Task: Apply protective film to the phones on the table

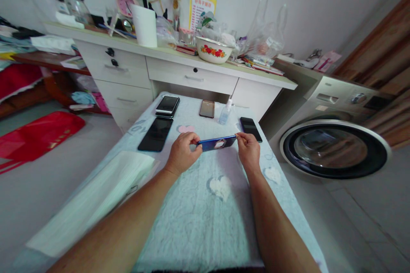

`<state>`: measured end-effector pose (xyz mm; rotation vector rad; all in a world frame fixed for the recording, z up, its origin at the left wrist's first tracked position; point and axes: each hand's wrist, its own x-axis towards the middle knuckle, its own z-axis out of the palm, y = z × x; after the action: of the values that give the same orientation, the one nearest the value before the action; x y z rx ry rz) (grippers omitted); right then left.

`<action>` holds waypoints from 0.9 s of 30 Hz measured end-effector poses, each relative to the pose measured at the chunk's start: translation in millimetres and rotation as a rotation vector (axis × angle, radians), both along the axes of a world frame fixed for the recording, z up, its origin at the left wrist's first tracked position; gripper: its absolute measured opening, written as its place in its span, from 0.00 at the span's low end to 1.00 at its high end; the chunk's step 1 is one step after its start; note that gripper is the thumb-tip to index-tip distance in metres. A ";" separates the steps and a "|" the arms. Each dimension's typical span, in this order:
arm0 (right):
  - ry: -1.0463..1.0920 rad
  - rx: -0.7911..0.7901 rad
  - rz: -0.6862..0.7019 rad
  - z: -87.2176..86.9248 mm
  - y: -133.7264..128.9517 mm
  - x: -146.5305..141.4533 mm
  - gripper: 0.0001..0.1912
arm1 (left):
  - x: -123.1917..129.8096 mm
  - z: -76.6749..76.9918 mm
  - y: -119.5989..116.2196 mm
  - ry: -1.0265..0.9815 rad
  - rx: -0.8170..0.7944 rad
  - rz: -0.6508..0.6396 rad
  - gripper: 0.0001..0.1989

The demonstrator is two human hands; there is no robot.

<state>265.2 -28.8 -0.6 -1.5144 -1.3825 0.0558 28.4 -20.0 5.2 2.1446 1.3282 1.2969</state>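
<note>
A blue phone point(218, 143) is held up on its long edge above the cloth-covered table point(198, 222). My left hand point(185, 152) pinches its left end, and my right hand point(249, 149) grips its right end. Just behind my right hand lies a black phone point(250, 129). A larger dark phone point(156, 134) lies flat to the left of my left hand. Farther back are a stack of phones point(168, 106), a brown phone or case point(207, 108) and a clear spray bottle point(225, 113) standing upright.
White packaging sheets point(96, 200) lie along the table's left side. Behind the table stands a white desk point(188, 77) with a flowered bowl point(214, 50) and a white paper roll point(144, 26). At the right is a washing machine point(320, 111); a red bag point(41, 134) is on the floor at left.
</note>
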 end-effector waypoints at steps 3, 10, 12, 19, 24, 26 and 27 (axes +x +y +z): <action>0.001 -0.001 -0.004 1.1 -0.7 -0.4 0.11 | 0.2 1.1 -0.7 0.010 0.011 0.007 0.05; -0.002 -0.008 0.019 0.1 -0.4 -2.0 0.11 | -0.8 0.7 0.4 0.025 0.030 0.056 0.05; 0.009 -0.012 0.035 -1.2 0.6 -2.9 0.11 | -1.4 -0.2 1.0 0.030 0.034 0.082 0.05; 0.033 -0.016 0.051 -3.9 2.9 -3.9 0.11 | -0.8 1.4 0.6 0.095 0.090 0.139 0.04; 0.032 -0.013 0.045 -2.6 1.7 -5.7 0.12 | -0.5 1.9 0.3 0.130 0.163 0.129 0.07; 0.033 -0.015 0.044 -2.6 1.6 -6.1 0.12 | 0.3 2.6 -0.8 0.189 0.204 0.118 0.08; 0.034 -0.014 0.044 -2.7 1.7 -6.1 0.12 | 1.0 3.1 -1.5 0.222 0.224 0.118 0.08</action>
<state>259.1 -27.1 -3.3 -1.4883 -1.3915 0.1186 29.4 -21.5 8.3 2.4568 1.4768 1.3403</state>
